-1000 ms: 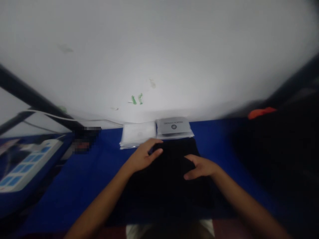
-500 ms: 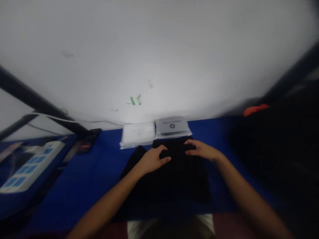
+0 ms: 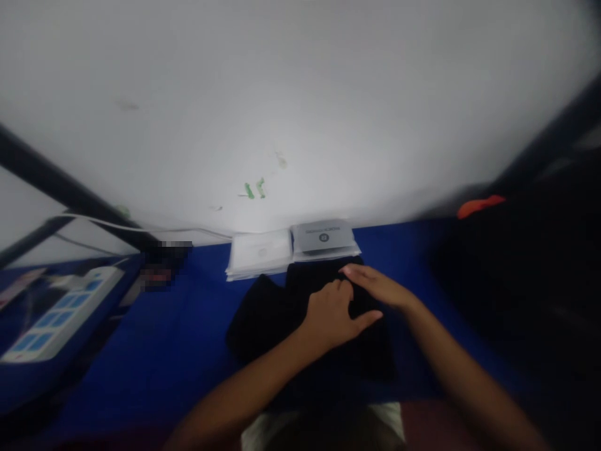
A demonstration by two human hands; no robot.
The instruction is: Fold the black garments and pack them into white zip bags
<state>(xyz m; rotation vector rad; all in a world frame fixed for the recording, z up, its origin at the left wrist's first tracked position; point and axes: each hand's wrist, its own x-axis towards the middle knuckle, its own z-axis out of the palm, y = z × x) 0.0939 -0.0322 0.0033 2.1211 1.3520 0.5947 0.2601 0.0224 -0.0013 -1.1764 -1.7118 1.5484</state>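
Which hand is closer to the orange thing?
Right. The right hand is left of the orange thing, over the black cloth; the left hand is farther left, over the cloth too.

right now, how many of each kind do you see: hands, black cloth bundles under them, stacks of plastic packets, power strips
Hands: 2 (left hand, right hand)
Black cloth bundle: 1
Stacks of plastic packets: 2 (white stack, grey printed stack)
Power strip: 1
Total: 6
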